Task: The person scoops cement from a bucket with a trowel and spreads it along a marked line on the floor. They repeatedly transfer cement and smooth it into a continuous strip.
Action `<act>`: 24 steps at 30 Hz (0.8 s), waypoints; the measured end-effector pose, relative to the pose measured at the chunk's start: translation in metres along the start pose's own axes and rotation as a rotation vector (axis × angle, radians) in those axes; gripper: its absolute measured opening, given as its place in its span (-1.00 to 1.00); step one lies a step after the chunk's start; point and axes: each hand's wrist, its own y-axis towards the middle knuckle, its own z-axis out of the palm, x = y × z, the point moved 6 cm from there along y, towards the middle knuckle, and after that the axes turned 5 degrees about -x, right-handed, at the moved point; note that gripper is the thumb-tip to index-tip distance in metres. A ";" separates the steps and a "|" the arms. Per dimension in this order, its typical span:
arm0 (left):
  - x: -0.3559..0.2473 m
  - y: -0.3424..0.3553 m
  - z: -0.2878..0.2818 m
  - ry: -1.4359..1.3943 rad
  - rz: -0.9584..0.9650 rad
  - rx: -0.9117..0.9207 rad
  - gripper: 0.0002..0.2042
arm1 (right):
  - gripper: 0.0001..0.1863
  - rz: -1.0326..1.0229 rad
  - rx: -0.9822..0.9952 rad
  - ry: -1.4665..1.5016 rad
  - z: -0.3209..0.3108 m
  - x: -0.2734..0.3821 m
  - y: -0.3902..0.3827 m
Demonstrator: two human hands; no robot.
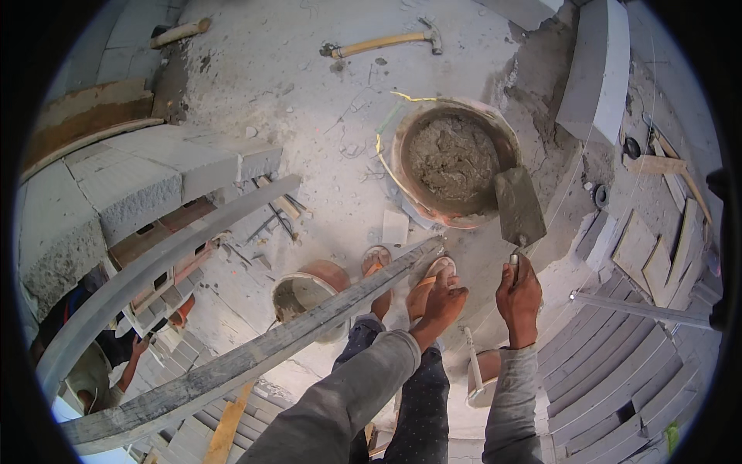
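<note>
My right hand [518, 301] grips a trowel by its handle; the mud-coated blade [518, 203] is at the right rim of a large tub [510, 143] holding grey mortar [452, 158]. My left hand [442, 305] hangs over my right foot with loosely bent fingers and no visible object in them, beside a long grey straight bar [340, 301] running diagonally from near the tub to the lower left. A smaller bucket [325, 274] with grey contents sits behind that bar, and a white pipe [474, 357] leans in a container below my hands.
A hammer [386, 44] lies on the dusty floor. Pale blocks [131, 174] and another long bar [193, 232] are at left, where a co-worker's arm [127, 367] shows. A block [591, 69], boards [641, 255] and stacked slabs [610, 371] line the right side.
</note>
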 end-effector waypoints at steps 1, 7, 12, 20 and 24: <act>0.005 -0.034 -0.016 0.203 0.111 0.115 -0.49 | -0.71 -0.039 0.001 -0.134 0.006 0.007 0.028; 0.010 -0.222 -0.162 1.072 0.408 0.209 -0.50 | -0.71 -0.176 0.261 -0.361 0.057 0.059 0.124; -0.002 -0.229 -0.183 0.929 0.527 0.084 -0.38 | -0.63 -0.095 0.424 -0.161 0.097 0.066 0.102; -0.007 -0.219 -0.156 0.914 0.643 0.177 -0.45 | -0.60 0.338 0.564 0.288 0.154 0.024 0.121; -0.007 -0.218 -0.166 0.830 0.572 0.144 -0.47 | -0.63 0.425 0.385 0.657 0.133 -0.002 0.074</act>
